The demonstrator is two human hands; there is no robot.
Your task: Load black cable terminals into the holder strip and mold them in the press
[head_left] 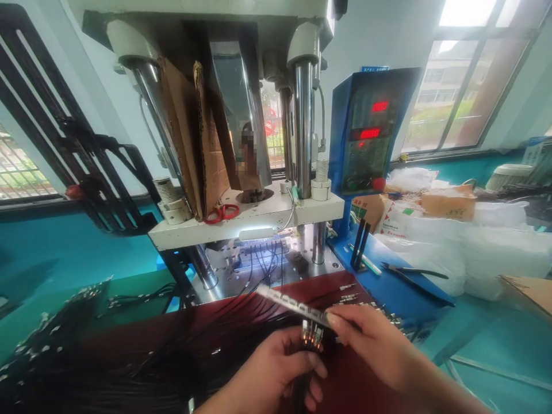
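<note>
My left hand (284, 368) is closed round a bundle of black cables, whose metal connector ends (312, 334) point up out of the fingers. In my right hand (371, 339) is a slim metal bar with a row of slots (293, 305), pinched at its right end. The bar slants up to the left, just above the connector ends; whether it touches them I cannot tell. Many loose black cables (142, 356) lie across the dark red tabletop (345, 379) on the left. Further cable ends (347, 293) lie beyond my right hand.
Ahead stands a press with a cream plate (198, 233), red-handled scissors (222, 214) and cardboard (183, 132) on it. A lit fixture (259, 253) with cables sits below. On the right are a blue control box (340, 132), pliers (414, 270) and white sacks (431, 241).
</note>
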